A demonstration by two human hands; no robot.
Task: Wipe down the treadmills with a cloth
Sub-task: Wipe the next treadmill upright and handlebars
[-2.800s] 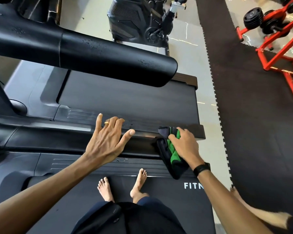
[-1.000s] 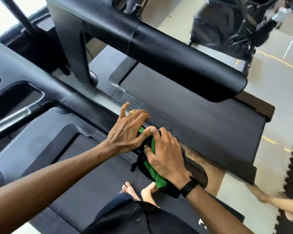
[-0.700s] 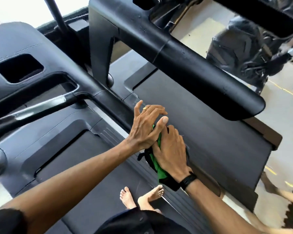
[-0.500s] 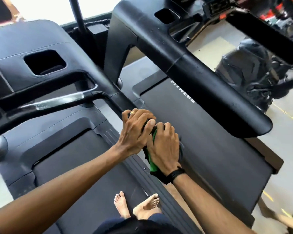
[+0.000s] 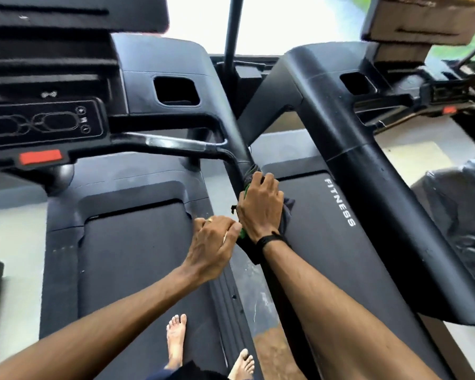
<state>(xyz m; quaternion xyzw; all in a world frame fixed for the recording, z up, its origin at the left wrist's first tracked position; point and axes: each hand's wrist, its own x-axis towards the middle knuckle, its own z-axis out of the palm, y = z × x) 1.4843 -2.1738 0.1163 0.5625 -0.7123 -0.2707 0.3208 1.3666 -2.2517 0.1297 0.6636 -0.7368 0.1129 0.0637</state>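
My bare feet [image 5: 176, 335] stand on the belt [image 5: 132, 256] of the treadmill under me, nearest of all. Ahead of them my left hand [image 5: 213, 245] sits just left of the handrail [image 5: 237, 163], its fingers [image 5: 225, 224] curled in, thumb tip touching the green edge of the cloth [image 5: 287, 212]; whether they actually pinch the cloth or the rail beneath, I cannot tell. A ring [image 5: 209, 220] shows on one finger.

Just beyond, touching my left hand, my right hand [image 5: 261, 207] lies over the cloth on the handrail, fingers [image 5: 266, 182] bent down round the rail and pressing the dark cloth against it. Folds of cloth hang out to the right of the rail and below my wrist, where a black band [image 5: 272, 239] sits.

Right of the handrail lies the neighbouring treadmill's belt [image 5: 321, 242], printed FITNESS, and its thick black handrail [image 5: 390, 204] slants across beyond that. Left of my handrail and farther off are the console [image 5: 39, 122] with a red tab [image 5: 40, 157], and a square cup holder [image 5: 176, 90]. Bright windows [image 5: 272, 23] are farthest.
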